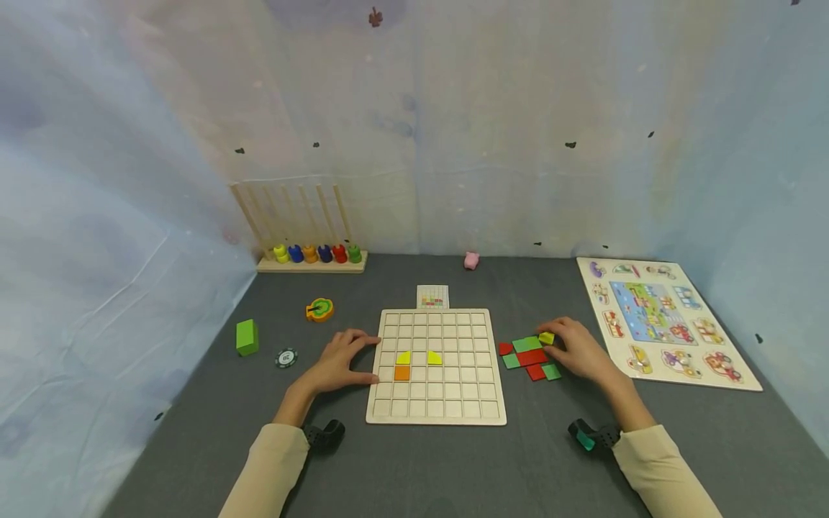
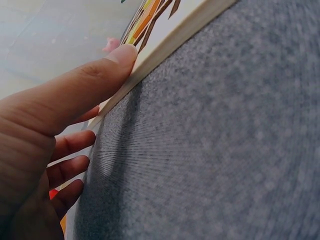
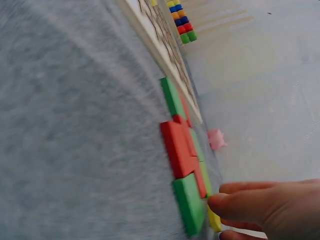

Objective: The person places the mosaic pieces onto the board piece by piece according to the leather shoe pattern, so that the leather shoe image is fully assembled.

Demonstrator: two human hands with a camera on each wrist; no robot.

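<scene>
A wooden grid board (image 1: 436, 412) lies flat, bearing two yellow pieces with a curved edge (image 1: 435, 357) and an orange square (image 1: 402, 373). My left hand (image 1: 340, 362) touches the board's left edge; in the left wrist view its thumb (image 2: 100, 80) rests on the rim and the other fingers lie loosely spread. To the right of the board, my right hand (image 1: 575, 350) pinches a yellow piece (image 1: 547, 338) at the upper right of a group of flat red pieces (image 1: 532, 357) and green pieces (image 1: 527, 344). The right wrist view shows the yellow piece (image 3: 214, 220) partly behind the fingers.
Behind the board lies a small pattern card (image 1: 432, 296). A peg counting stand (image 1: 311, 266), an orange-and-green toy (image 1: 320, 310), a green block (image 1: 247, 337) and a poker chip (image 1: 286, 357) are to the left. A pink pig (image 1: 471, 260) sits behind; a picture puzzle board (image 1: 660, 316) lies right.
</scene>
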